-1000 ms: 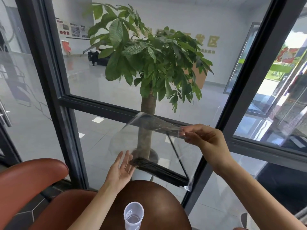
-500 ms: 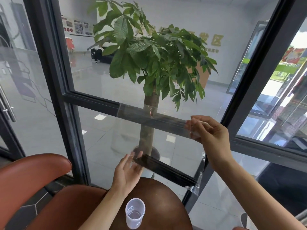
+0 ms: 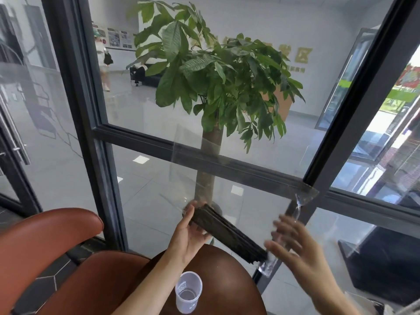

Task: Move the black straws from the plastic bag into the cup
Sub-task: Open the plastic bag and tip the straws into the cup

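Left hand (image 3: 189, 233): cradles the upper end of the black straws (image 3: 227, 233), fingers curled round the bundle.
Right hand (image 3: 295, 248): blurred, fingers spread and relaxed beside the bundle's lower end.
Plastic bag (image 3: 250, 178): clear, raised above the table (image 3: 227, 269).
Cup (image 3: 188, 292): upright on the table, below the straws.

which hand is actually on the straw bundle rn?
The left hand: it holds the upper end of the black straws inside the plastic bag. The right hand is blurred, open by the lower end.
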